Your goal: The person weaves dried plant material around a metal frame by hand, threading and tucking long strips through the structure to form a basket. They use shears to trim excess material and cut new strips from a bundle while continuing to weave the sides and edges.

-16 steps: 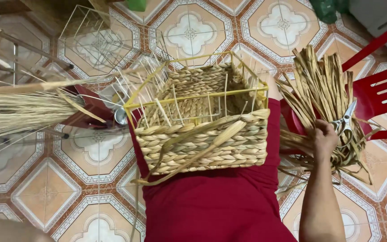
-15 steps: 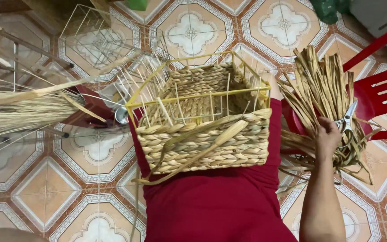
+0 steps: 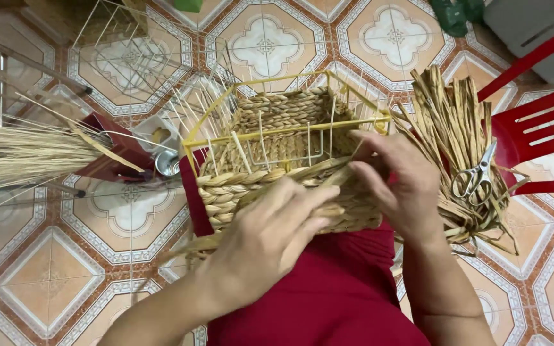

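Pinching braid strand (image 3: 328, 176): right hand (image 3: 395, 182); left hand (image 3: 270, 247) bracing basket (image 3: 290, 160).

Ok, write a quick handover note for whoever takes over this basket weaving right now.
Left hand: on the basket's front wall, fingers on a loose flat strand.
Right hand: grip on that same strand at the wall's upper edge.
Basket: on the lap, on a yellow wire frame.
Done: lower rows woven.
Left: bare wire uprights near the rim.
Spare strands and scissors lie to the right.
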